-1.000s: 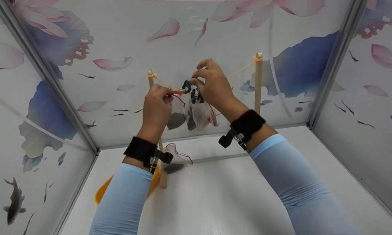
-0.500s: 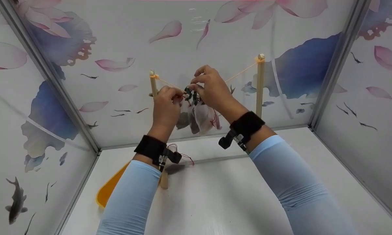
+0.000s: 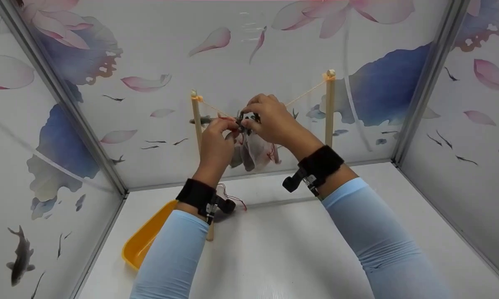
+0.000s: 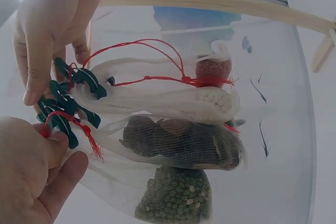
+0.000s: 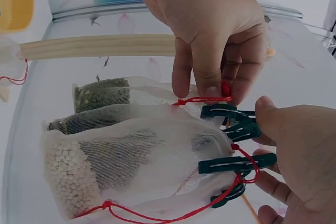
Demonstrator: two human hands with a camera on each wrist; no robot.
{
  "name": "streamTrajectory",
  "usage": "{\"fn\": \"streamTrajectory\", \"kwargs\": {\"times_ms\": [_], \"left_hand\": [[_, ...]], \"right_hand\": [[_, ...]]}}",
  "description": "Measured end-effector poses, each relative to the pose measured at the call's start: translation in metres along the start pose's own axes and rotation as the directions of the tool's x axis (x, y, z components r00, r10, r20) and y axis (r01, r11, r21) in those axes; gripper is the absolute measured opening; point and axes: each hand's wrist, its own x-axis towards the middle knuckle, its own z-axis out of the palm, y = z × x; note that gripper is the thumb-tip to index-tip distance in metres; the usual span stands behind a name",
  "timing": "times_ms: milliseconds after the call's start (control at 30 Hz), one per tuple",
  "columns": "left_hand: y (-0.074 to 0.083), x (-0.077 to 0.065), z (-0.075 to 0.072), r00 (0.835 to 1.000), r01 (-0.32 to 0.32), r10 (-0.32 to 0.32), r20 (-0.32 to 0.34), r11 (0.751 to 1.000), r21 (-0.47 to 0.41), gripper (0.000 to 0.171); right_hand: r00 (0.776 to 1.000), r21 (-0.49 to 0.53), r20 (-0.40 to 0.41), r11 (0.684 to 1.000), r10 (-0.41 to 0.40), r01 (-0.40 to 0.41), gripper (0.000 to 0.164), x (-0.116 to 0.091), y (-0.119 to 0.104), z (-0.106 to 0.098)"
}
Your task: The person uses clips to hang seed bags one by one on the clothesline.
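My left hand [image 3: 218, 143] pinches the red drawstring [image 5: 207, 99] at the neck of a white mesh bag of green grains [image 4: 173, 195]. Just right of it, my right hand [image 3: 272, 118] grips a dark green clip [image 5: 220, 112] between thumb and fingers, at this bag's neck. More green clips [image 5: 236, 163] cluster beside it. Under them hang mesh bags of dark chunks [image 4: 181, 140], white pellets [image 4: 215, 99] and red grains [image 4: 213, 71]. In the head view, my hands partly cover the clips and bag necks.
An orange cord [image 3: 305, 92] sags between a left wooden post [image 3: 196, 120] and a right wooden post [image 3: 330, 108]. On the table [image 3: 266, 249], a yellow tray [image 3: 143, 232] sits at left, partly behind my left arm. Another bag's red drawstring [image 3: 238, 199] shows near the left post.
My left hand has moved right, bringing the bag of green grains against the hanging group. My right hand has lowered a little, its fingers closing in on the clip.
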Motion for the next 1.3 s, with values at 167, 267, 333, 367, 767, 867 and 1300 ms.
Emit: {"fn": "streamTrajectory", "kwargs": {"times_ms": [167, 267, 333, 367, 767, 867, 1300], "left_hand": [[-0.003, -0.012, 0.000, 1.000, 0.018, -0.018, 0.000, 0.998, -0.054, 0.021], [-0.010, -0.028, -0.004, 0.998, 0.055, -0.057, -0.022, 0.996, -0.076, 0.026], [-0.019, -0.042, -0.009, 0.995, 0.094, -0.096, -0.028, 0.994, -0.062, 0.026], [-0.025, -0.050, -0.012, 0.992, 0.120, -0.121, -0.027, 0.992, -0.039, 0.025], [-0.145, -0.138, -0.058, 0.784, 0.490, -0.590, 0.191, 0.778, 0.393, 0.036], [-0.161, -0.153, -0.065, 0.724, 0.507, -0.647, 0.240, 0.735, 0.450, 0.041], [-0.182, -0.169, -0.075, 0.592, 0.361, -0.718, 0.367, 0.643, 0.676, 0.022]], "right_hand": [[0.983, 0.029, -0.162, 0.995, -0.087, 0.093, 0.040, -0.021, 0.006, 0.007], [0.937, 0.055, -0.317, 0.983, -0.147, 0.173, 0.035, -0.040, 0.013, 0.015], [0.900, 0.064, -0.400, 0.975, -0.172, 0.215, 0.031, -0.055, 0.020, 0.023], [0.884, 0.071, -0.430, 0.970, -0.181, 0.233, 0.029, -0.063, 0.024, 0.027], [0.927, 0.133, -0.323, 0.961, -0.191, 0.244, 0.033, -0.141, 0.061, 0.114], [0.938, 0.111, -0.284, 0.965, -0.199, 0.239, 0.043, -0.154, 0.056, 0.137], [0.966, 0.252, 0.081, 0.943, -0.245, 0.218, 0.059, -0.170, 0.020, 0.188]]}}
